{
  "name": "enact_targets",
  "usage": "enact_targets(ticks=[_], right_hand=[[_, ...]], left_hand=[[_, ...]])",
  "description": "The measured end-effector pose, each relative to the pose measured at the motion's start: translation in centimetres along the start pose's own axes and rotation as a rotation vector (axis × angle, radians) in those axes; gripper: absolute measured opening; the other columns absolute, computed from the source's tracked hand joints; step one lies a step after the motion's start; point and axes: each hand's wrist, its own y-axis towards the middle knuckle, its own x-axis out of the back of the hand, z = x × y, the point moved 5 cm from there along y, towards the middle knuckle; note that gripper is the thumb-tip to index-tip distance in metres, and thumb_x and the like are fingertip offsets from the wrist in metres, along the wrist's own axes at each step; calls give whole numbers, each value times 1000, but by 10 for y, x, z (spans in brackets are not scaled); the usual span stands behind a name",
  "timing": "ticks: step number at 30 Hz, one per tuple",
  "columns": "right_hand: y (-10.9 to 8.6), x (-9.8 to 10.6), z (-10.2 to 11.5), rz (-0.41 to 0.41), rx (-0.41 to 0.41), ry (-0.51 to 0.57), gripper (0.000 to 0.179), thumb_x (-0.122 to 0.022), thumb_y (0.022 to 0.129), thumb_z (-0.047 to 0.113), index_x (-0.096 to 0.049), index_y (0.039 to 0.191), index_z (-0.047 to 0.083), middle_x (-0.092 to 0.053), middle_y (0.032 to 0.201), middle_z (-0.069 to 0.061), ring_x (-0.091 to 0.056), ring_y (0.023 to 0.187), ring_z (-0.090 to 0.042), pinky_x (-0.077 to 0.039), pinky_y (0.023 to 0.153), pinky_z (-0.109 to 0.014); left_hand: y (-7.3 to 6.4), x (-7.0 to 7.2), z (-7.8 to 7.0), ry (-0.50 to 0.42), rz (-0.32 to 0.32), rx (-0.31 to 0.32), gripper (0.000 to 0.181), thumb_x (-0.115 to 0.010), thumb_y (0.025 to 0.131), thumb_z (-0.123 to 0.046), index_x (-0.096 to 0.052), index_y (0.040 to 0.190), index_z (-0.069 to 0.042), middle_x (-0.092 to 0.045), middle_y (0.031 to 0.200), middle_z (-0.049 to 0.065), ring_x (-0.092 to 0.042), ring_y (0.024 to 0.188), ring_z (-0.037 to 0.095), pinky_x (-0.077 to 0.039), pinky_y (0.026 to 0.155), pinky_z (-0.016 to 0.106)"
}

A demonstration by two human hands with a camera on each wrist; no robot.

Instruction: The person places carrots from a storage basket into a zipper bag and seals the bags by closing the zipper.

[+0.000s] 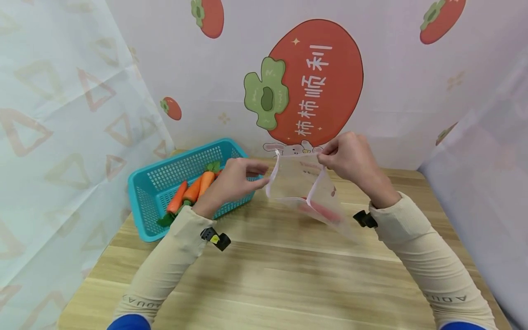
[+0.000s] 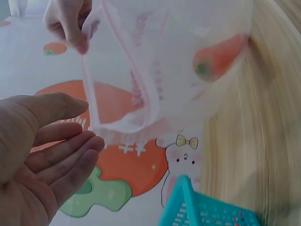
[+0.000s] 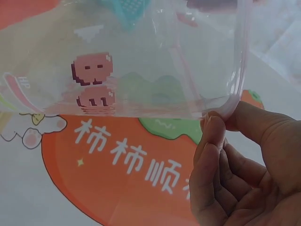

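Observation:
My right hand (image 1: 350, 156) pinches the rim of a see-through bag (image 1: 294, 176) with pink edging between thumb and fingers. The mouth of the bag gapes toward my left hand (image 1: 243, 178). In the left wrist view, the fingers of my left hand are extended, with thumb and fingertips apart at the bag's near rim; whether they touch it I cannot tell. Inside the bag lies a carrot (image 2: 221, 59) with a green top, blurred through the film. Pink pixel prints mark the bag (image 3: 94, 70) in the right wrist view.
A turquoise plastic basket (image 1: 142, 201) stands at the table's back left, holding several carrots (image 1: 191, 192) with green tops. The left forearm reaches past its front. The wooden table (image 1: 284, 275) meets a printed cloth backdrop (image 1: 396, 91) behind and at both sides.

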Motion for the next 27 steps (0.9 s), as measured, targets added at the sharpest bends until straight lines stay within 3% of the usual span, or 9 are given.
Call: enact_targets(ticks=[12,17,21,27], right_hand=[[-1,3,-4,3,-6,19,20,-72,92,18,-84,82,5,-78,74,-9,-65,61,-17,-40,48,-30],[0,3,-5,8,-4,20,20,-72,92,17,-84,82,5,-78,73,-8,-64,60,-17,-40,47,-30],[0,2,-5,10,4,21,20,-70,91,15,-85,82,5,-78,73,-9,-64,59,-17,-40,47,-30],[-1,0,-7,13,11,26,19,-70,91,13,-85,83,5,-78,73,-9,-63,59,-18,-44,50,-31]], left_hand=[[-24,26,41,73,64,157,40,-75,98,-18,-70,133,1,-73,132,20,-73,120,35,-60,101,48],[-33,33,60,135,72,194,40,-73,99,-17,-69,134,2,-72,133,23,-72,119,38,-60,99,51],[-41,36,73,176,119,221,41,-73,99,-18,-68,134,3,-72,132,24,-72,120,39,-59,100,54],[-54,41,92,225,182,239,40,-75,98,-19,-70,130,5,-74,127,25,-72,117,39,-49,110,62]])
